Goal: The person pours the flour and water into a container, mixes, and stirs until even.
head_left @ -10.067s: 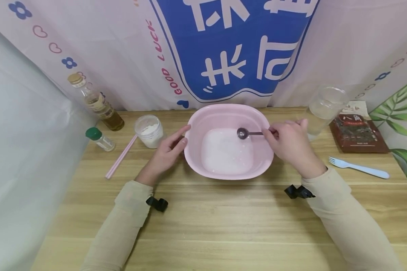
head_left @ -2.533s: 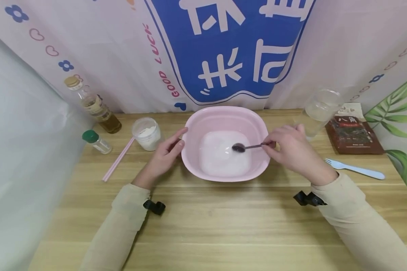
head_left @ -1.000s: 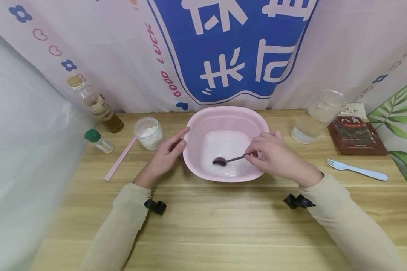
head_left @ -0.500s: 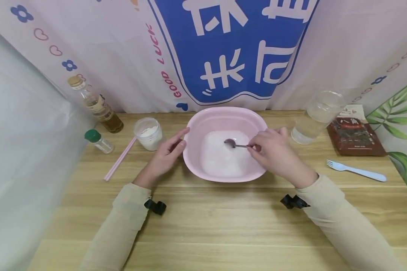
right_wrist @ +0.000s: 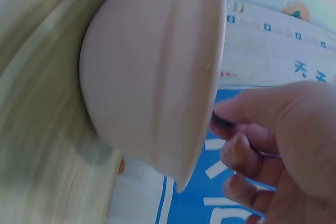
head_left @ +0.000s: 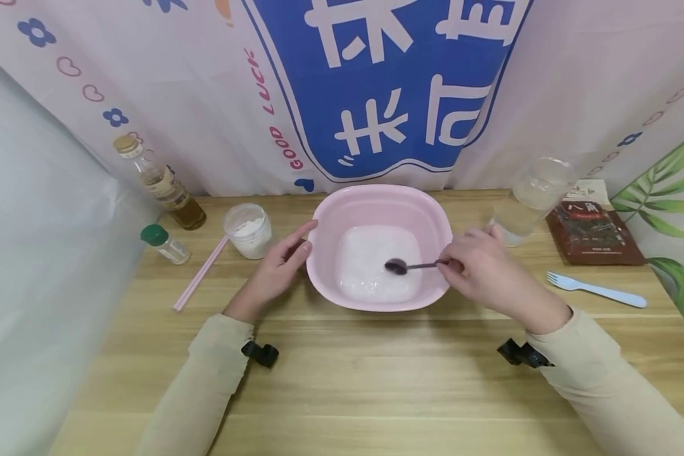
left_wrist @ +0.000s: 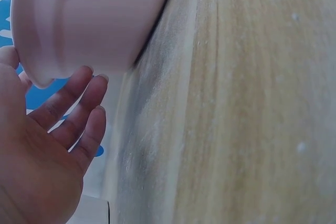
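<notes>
Head view first: centre frame, the pink basin (head_left: 380,209) sits on the worktop (head_left: 376,380) with a pool of milky white liquid (head_left: 376,272) in its bottom. The right hand (head_left: 487,275) pinches the handle of a small metal spoon (head_left: 410,266), its bowl dipped in the liquid right of centre. The left hand (head_left: 279,269) lies with relaxed, straight fingers against the basin's left wall, steadying it. Upper left of the frame: an oil bottle (head_left: 162,183), a green-capped shaker (head_left: 165,244), a jar of white powder (head_left: 248,229) and pink chopsticks (head_left: 201,273). To the right, a clear cup (head_left: 527,199), a dark red packet (head_left: 595,231) and a pale fork (head_left: 595,290).

Left wrist view: fingers (left_wrist: 79,114) extended, tips touching the basin's outer wall at upper left, gripping nothing.

Right wrist view: blurred, but the fingers (right_wrist: 252,150) are curled on the thin handle beside the basin's rim.

Looks like stirring is the step in hand. I'd judge the next move calls for sweeping the spoon round the bottom while the left hand braces the basin against sliding.
</notes>
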The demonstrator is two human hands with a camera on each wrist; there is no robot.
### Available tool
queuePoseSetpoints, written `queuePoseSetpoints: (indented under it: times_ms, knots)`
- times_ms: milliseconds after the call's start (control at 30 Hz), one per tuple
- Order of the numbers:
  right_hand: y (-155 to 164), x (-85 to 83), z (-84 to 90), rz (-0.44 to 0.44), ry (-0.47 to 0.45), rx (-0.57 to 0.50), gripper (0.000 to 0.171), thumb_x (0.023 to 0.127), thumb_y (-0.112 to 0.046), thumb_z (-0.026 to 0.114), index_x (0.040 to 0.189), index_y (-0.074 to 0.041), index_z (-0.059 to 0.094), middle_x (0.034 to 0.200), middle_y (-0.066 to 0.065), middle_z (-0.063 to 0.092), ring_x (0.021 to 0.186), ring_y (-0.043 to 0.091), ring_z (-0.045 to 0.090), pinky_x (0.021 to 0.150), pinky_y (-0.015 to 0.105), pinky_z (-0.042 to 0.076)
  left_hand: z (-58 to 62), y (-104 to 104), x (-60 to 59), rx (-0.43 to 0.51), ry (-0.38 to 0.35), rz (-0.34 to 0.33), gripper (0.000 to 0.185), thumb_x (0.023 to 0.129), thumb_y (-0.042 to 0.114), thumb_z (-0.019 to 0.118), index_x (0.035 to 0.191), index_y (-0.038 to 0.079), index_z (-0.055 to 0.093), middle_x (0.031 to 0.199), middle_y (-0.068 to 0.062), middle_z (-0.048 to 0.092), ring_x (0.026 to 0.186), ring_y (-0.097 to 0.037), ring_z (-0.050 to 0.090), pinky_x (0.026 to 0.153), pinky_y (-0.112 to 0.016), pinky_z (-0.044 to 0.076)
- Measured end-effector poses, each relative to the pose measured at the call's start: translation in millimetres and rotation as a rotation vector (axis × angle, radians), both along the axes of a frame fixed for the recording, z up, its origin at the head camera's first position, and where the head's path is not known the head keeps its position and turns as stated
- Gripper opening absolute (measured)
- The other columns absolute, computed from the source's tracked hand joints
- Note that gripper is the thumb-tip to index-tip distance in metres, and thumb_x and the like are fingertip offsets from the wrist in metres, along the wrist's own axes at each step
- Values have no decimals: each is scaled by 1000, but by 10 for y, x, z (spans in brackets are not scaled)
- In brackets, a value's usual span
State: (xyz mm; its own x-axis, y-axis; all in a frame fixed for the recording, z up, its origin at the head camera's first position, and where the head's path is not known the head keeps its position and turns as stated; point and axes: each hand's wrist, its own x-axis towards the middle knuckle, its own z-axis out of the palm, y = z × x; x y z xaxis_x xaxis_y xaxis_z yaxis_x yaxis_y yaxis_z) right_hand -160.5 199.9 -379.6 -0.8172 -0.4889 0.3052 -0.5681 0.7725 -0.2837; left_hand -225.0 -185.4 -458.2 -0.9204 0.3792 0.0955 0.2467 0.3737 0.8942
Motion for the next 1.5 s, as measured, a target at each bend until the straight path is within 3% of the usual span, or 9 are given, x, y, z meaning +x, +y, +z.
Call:
queuePoseSetpoints:
  times_ms: [167,300,500,700,800,933,1133,1300,1500]
  knots:
    - [-31,-113,-80,-105,128,66,3,90,-8,82,89,-7,79,79,6,74,80,30,57,84,50,32,5,0,-3,6,4,-8,51,116,24,51,166,22,45,127,-21,74,111,-27,69,100,-43,60]
    - [-188,-237,-183,-119,189,99,8,93,-12,81,92,-5,79,88,11,78,86,34,63,87,52,36,-5,17,-10,9,-6,-19,51,116,24,52,166,22,45,126,-21,75,109,-27,70,98,-41,61]
    - [-386,-306,-195,-33,48,29,5,96,-12,79,93,-8,78,82,3,72,89,27,58,89,49,33,-9,41,-10,7,-11,-23,51,115,24,51,166,21,46,125,-21,75,107,-26,70,98,-49,61]
    - [-249,-182,-69,57,-129,-10,5,94,-12,80,90,-13,78,79,-6,66,87,20,53,88,43,27,7,28,-4,-4,-8,-16,51,116,25,51,166,23,44,127,-21,75,109,-27,70,98,-43,60]
    - [-90,-107,1,42,-119,-4,7,90,-8,82,88,-14,79,77,-7,66,85,19,54,85,42,27,16,8,-2,-17,-8,-9,51,116,28,51,166,25,44,129,-20,74,112,-27,70,100,-38,59]
    - [34,-68,44,-50,-19,30,9,88,-5,81,84,-12,78,74,-3,68,81,24,54,84,47,27,21,-30,8,-29,-11,1,51,116,29,50,167,25,44,129,-19,74,112,-26,68,99,-34,58]
    - [-95,-212,-19,-137,69,68,5,93,-9,77,88,-7,77,82,7,74,84,32,59,87,53,31,25,-37,17,-22,-4,-4,51,116,27,50,166,25,44,122,-18,74,105,-25,66,95,-45,60]
    - [-338,-331,-103,-67,14,32,5,97,-12,78,95,-7,78,86,4,74,91,29,62,90,52,32,1,-19,13,-16,-4,-13,51,116,26,51,166,23,44,120,-18,74,103,-24,67,94,-48,61]
    - [-453,-274,-107,74,-84,30,4,96,-14,80,92,-14,78,80,-5,66,88,21,56,92,48,30,-8,-18,5,-4,-8,-6,51,116,26,51,166,24,45,121,-19,74,104,-24,68,95,-48,60]
